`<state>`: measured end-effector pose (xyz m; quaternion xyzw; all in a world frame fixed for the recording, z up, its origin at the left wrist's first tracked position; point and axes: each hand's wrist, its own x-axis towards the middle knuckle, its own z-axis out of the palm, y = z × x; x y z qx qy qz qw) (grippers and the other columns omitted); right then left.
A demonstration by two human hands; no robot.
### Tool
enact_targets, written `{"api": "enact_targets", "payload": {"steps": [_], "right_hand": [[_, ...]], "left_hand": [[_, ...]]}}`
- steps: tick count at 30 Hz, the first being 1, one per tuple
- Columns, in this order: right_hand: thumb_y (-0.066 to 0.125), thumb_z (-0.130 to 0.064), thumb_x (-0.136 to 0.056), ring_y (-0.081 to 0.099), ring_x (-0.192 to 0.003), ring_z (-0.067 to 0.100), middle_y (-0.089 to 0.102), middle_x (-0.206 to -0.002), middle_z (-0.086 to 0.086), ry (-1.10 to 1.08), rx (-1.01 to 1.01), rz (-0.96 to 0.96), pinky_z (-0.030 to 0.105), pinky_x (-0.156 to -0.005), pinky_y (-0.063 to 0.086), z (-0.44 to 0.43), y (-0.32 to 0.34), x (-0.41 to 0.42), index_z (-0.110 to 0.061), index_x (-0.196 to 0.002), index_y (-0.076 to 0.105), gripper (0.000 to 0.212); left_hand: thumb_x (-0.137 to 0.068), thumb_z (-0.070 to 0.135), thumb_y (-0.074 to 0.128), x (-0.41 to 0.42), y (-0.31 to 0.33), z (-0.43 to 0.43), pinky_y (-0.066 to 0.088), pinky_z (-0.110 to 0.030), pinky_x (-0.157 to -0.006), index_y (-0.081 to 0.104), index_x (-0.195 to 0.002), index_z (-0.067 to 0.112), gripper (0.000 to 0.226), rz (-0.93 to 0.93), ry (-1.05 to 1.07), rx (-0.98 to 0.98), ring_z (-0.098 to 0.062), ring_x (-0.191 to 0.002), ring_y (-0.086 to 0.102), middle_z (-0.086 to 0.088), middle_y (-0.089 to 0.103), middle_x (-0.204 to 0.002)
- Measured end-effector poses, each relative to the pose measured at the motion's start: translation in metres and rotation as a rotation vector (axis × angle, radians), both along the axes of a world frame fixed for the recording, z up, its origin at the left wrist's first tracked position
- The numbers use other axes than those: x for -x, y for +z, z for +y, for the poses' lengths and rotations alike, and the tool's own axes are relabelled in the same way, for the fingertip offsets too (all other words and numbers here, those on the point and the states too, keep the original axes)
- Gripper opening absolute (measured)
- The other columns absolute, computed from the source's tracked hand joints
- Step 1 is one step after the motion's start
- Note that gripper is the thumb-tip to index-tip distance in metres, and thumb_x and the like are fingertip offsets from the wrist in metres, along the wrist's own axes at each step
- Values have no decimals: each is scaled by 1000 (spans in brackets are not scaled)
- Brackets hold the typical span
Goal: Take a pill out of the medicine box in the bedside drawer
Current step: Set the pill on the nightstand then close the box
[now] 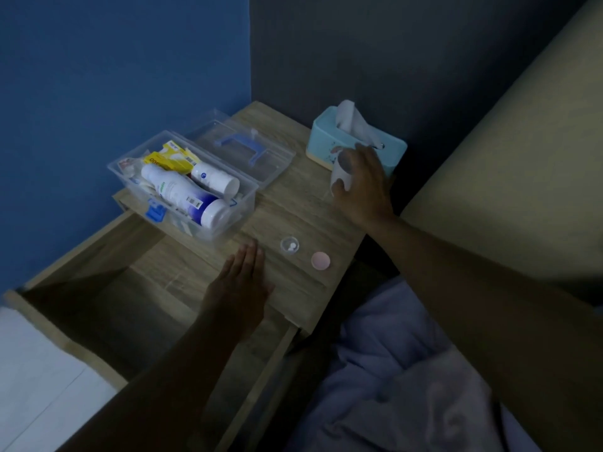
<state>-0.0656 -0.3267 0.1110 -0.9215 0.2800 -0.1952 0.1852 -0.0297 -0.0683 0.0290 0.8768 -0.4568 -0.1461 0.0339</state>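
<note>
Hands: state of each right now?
Left hand: open, flat on the nightstand, holding nothing.
Right hand: closed around a white bottle.

a wooden nightstand [293, 207] stands in the corner beside the bed. on its top sit a clear box [182, 187] with its lid [243, 148] swung open behind it, a blue tissue box [326, 138] at the back right, a small clear cup [289, 245] near the front edge, and a pink cap [320, 260] just beside the cup.
</note>
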Motion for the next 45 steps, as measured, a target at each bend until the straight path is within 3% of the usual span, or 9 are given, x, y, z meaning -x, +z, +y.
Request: {"api": "enact_targets", "payload": {"steps": [4,6,8,10,16,26,37,41,45], "right_hand": [[68,-42,-86,0,-156,31,5,-168,13,-147,-24,300,47,-125,11,-23,-2,-19,-13,-158,14,95],[70,-46,-83,8,-154,32,11,-166,13,-174,-37,334,47,-122,18,-30,-4,-25,-13,-157,17,97],[73,-43,-79,31,-144,32,35,-154,12,-195,-15,266,45,-112,34,-33,-7,-28,-11,-148,36,84],[76,-39,-76,43,-134,31,48,-142,11,-207,6,219,42,-103,41,-32,-8,-30,-11,-138,47,74],[85,-32,-70,38,-134,33,44,-141,14,-199,-80,185,46,-106,42,-32,3,-28,-11,-142,45,86],[88,-42,-60,40,-128,32,47,-135,14,-18,-134,110,39,-101,39,16,1,1,-14,-143,47,97],[91,-37,-60,42,-121,28,48,-128,10,20,-106,130,27,-87,33,39,-5,19,-15,-137,51,90],[89,-41,-62,41,-121,28,44,-126,10,38,-72,206,26,-84,32,38,-3,17,-15,-134,52,85],[88,-44,-64,40,-123,31,39,-130,11,70,-19,327,34,-90,41,37,6,14,-12,-133,52,85]], "left_hand": [[-98,49,30,-5,-2,-1,8,-41,-124,-6,-155,11,77,22,-12,-29,-26,-152,-3,-14,-10,-164],[-97,50,32,-7,-3,-2,7,-41,-123,-7,-155,11,80,38,-12,-26,-27,-152,-3,-13,-11,-164],[-97,51,35,-10,-4,-3,5,-41,-122,-8,-155,12,82,58,-18,-29,-27,-152,-4,-12,-12,-164],[-95,51,39,-12,-3,-4,3,-40,-121,-10,-154,13,85,90,-16,-34,-26,-151,-6,-11,-14,-163],[-95,50,41,-12,-2,-5,0,-38,-120,-10,-154,14,86,104,-10,-16,-26,-151,-8,-11,-15,-163],[-95,50,42,-12,-1,-4,3,-40,-120,-8,-155,12,86,85,-10,-28,-27,-152,-4,-13,-11,-164],[-94,46,47,-16,-4,-8,2,-41,-120,-9,-154,13,88,145,3,-63,-28,-151,-7,-12,-13,-163],[-94,47,47,-17,-6,-7,2,-42,-120,-10,-154,13,89,148,11,-67,-28,-151,-7,-12,-13,-163],[-93,44,51,-15,1,-9,4,-45,-122,-8,-154,13,91,172,31,-79,-28,-151,-6,-11,-12,-164]]}}
